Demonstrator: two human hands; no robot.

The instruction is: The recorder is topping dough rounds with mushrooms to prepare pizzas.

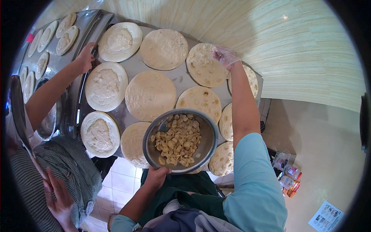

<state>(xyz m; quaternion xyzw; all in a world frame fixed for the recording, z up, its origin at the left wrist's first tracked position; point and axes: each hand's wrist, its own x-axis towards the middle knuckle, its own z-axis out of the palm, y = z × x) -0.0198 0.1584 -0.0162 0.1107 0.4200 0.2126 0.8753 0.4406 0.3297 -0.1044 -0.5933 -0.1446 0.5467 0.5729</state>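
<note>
A metal bowl of sliced mushrooms hangs over the front of the steel table, its near rim gripped by my left hand. My right hand, in a clear plastic glove, is above the upper edge of a topped dough round; its fingertips are pinched together, seemingly on a mushroom slice. More mushroom-dotted rounds lie at the right. In the middle are rounds spread with pale sauce. At the left, several rounds carry sauce heaped in their centres.
A co-worker's hand is at the table's left edge; the other hand holds a long metal utensil. Further dough rounds lie on a second metal surface at the left. A wall borders the table's far side.
</note>
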